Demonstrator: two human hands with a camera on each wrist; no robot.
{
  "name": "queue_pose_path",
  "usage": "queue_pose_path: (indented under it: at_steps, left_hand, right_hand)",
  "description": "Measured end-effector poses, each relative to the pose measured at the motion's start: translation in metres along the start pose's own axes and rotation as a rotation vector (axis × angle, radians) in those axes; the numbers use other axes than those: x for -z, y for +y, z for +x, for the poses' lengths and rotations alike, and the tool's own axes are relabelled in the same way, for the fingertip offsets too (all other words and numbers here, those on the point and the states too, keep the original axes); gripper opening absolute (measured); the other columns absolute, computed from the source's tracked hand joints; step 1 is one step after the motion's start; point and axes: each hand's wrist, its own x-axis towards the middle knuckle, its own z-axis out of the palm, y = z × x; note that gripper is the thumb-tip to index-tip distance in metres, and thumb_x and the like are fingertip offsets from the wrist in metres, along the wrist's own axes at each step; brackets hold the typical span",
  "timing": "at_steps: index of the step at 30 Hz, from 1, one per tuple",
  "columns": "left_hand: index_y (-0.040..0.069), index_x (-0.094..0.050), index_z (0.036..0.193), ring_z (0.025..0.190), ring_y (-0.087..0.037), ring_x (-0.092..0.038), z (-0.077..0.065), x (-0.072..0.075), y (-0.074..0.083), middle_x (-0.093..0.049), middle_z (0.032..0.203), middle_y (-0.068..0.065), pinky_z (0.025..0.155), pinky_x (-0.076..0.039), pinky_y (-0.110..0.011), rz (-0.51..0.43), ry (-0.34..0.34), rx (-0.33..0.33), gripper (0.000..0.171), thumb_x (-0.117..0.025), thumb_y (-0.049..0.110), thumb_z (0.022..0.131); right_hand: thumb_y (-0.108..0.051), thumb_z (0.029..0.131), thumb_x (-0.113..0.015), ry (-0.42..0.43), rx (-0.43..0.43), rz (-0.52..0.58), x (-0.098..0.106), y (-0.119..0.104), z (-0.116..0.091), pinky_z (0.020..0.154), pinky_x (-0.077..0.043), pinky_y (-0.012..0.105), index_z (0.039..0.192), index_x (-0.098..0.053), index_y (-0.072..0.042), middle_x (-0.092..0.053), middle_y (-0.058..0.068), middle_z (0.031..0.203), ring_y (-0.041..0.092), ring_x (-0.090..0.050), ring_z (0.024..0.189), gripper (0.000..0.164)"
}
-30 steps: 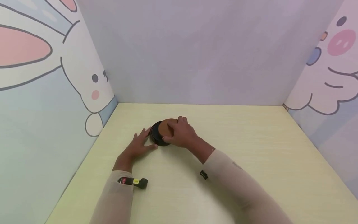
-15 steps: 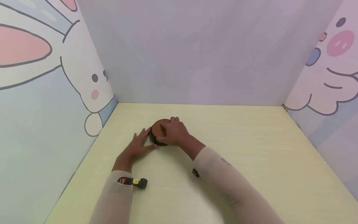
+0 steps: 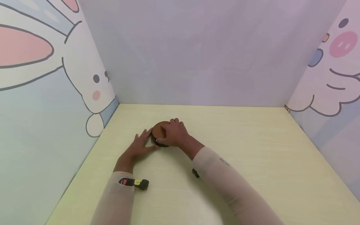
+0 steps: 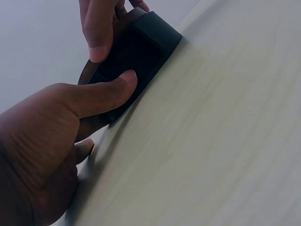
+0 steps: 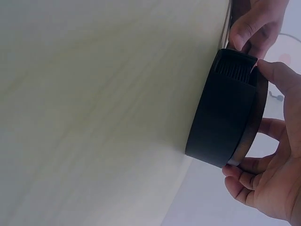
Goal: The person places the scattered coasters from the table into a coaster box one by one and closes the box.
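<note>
A low, round black container (image 5: pixel 218 113) stands on the table with a round brown lid (image 3: pixel 158 128) on its top. Ribbing shows inside a slot in its side in the right wrist view. My right hand (image 3: pixel 176 133) grips the lid from above, thumb at the near edge and fingers over the far edge. At the left side, my left hand (image 3: pixel 137 148) holds the black base between thumb and spread fingers; the thumb lies along its side in the left wrist view. The right hand covers the lid's right part in the head view.
The pale yellow table (image 3: pixel 253 150) runs back to a plain grey-lilac wall (image 3: pixel 197 56). Side walls with a cartoon rabbit (image 3: pixel 87 72) and a pink-cheeked figure (image 3: pixel 334 75) border it at left and right. Black camera straps (image 3: pixel 132 182) sit on the sleeves.
The right hand has moved left with the brown lid, from partly over the black base to squarely over it, then slightly lower. The left hand has stayed at the base.
</note>
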Motion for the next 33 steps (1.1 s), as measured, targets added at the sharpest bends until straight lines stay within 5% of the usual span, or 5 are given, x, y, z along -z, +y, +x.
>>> queue_pose_path:
  at_steps: [21, 33]
  left_hand:
    - [0.021, -0.015, 0.178, 0.171, -0.048, -0.007, 0.0, 0.0, 0.002, -0.019, 0.183, -0.021, 0.136, 0.003, -0.071, -0.006, -0.017, 0.048, 0.107, -0.073, 0.063, 0.098]
    - [0.009, -0.009, 0.177, 0.169, -0.054, 0.001, 0.0, 0.0, 0.001, -0.008, 0.184, -0.022, 0.136, 0.003, -0.073, -0.016, -0.045, 0.073, 0.116, -0.072, 0.065, 0.097]
  right_hand:
    - [-0.073, 0.099, -0.065, -0.013, 0.017, -0.057, 0.003, -0.002, -0.006, 0.111, -0.049, 0.052, 0.156, -0.058, -0.025, -0.067, 0.013, 0.144, 0.032, -0.054, 0.133, 0.075]
    - [-0.081, 0.099, -0.057, -0.041, -0.018, 0.029, 0.007, 0.014, -0.016, 0.127, -0.034, 0.065, 0.175, -0.026, -0.018, -0.037, 0.025, 0.171, 0.042, -0.032, 0.162, 0.103]
